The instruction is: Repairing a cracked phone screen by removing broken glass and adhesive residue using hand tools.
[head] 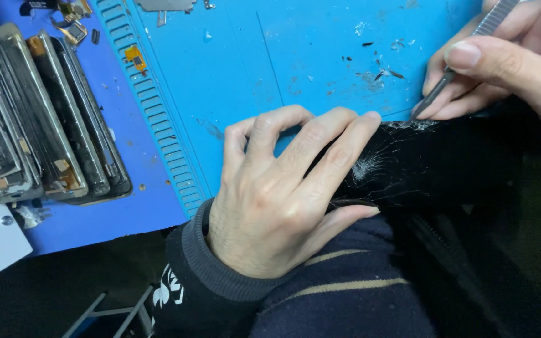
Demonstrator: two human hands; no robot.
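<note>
Pinning a cracked black screen (421,166), the left hand (277,200) lies flat, fingers spread. The right hand (508,56) pinches a metal tool (464,53) at its edge. Stacked phone frames (39,119) sit left of both hands.

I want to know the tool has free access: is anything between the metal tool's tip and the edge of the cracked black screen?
Nothing visible. The right hand holds the metal tool with its tip at the cracked screen edge; the left hand presses further along.
</note>
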